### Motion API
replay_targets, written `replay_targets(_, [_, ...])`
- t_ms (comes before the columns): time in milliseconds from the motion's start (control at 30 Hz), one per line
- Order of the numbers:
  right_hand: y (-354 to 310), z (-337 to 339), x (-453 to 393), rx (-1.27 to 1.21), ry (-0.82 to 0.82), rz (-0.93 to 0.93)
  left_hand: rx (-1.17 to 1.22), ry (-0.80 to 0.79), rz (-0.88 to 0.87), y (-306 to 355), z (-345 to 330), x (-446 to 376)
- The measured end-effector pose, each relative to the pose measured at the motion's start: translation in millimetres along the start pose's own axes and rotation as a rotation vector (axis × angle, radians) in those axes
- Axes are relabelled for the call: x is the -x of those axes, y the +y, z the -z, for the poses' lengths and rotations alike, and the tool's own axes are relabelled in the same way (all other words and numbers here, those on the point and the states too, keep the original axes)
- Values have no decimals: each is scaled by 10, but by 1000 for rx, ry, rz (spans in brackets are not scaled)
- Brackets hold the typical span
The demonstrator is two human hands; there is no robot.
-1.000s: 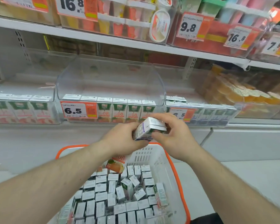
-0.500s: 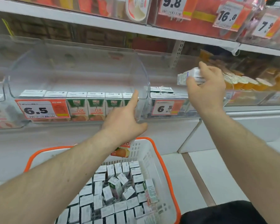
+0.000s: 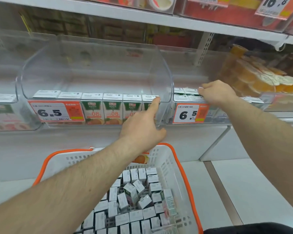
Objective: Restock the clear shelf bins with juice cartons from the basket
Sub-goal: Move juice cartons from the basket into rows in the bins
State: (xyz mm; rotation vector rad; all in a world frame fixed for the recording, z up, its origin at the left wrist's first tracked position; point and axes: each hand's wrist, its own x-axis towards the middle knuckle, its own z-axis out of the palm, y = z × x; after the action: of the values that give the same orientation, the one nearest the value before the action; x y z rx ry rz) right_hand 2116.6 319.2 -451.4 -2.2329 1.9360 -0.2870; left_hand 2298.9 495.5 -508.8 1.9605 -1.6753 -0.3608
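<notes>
The right hand [image 3: 217, 94] reaches into the right bin [image 3: 227, 114], fingers curled, seemingly setting a carton [image 3: 190, 92] among the others. The left hand [image 3: 142, 125] points loosely at the middle bin [image 3: 166, 78]'s front. More cartons fill the basket [image 3: 184, 168] below.

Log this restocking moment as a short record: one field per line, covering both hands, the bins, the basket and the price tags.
left hand: raised at the front of the middle clear bin, index finger on its front lip, holding nothing
right hand: reaching into the right clear bin, fingers on the juice cartons there; grip not clear
middle bin stock: one front row of green-labelled cartons, space behind
basket: white with orange rim, below the shelf, holding many cartons
price tags: both bins read 6.5
</notes>
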Motion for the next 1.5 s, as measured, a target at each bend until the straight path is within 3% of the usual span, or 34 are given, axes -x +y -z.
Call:
replay_targets(200, [0, 5, -17, -103, -28, -38, 44, -31, 13, 20, 62, 11])
replay_targets(400, [-26, 65, 91, 102, -50, 68, 162, -77, 24, 53, 165, 34])
replay_targets(600, [-133, 47, 141, 282, -137, -64, 272, -17, -24, 60, 351, 160])
replay_targets(633, [-155, 44, 179, 285, -63, -47, 302, -12, -15, 46, 411, 196])
replay_targets(700, [-272, 59, 366, 238, 234, 60, 405, 11, 25, 5, 560, 287])
replay_targets(767, [-501, 50, 714, 35, 485, 252, 556, 47, 105, -71, 699, 387])
replay_targets(833, [-805, -6, 1151, -313, 381, 354, 692, 63, 218, -160, 797, 496])
replay_targets(933, [-1204, -82, 1812, -748, -157, 330, 859, 119, 371, -258, 907, 643])
replay_targets(1000, [-1345, -168, 2110, -795, -486, 315, 938, 164, 418, -298, 954, 720])
replay_targets(1033, [-1390, -242, 2203, -779, -557, 325, 957, 168, 429, -309, 967, 759])
replay_targets(1167, [-1475, -512, 2337, -646, -446, 361, 1008, 119, 437, -348, 970, 872])
replay_targets(1367, [-1420, -594, 2342, -853, -282, 419, 1175, 86, 371, -592, 1081, 973])
replay_targets(1500, [-1418, -640, 2302, -939, -224, 420, 927, -132, 229, -813, 1068, 1065])
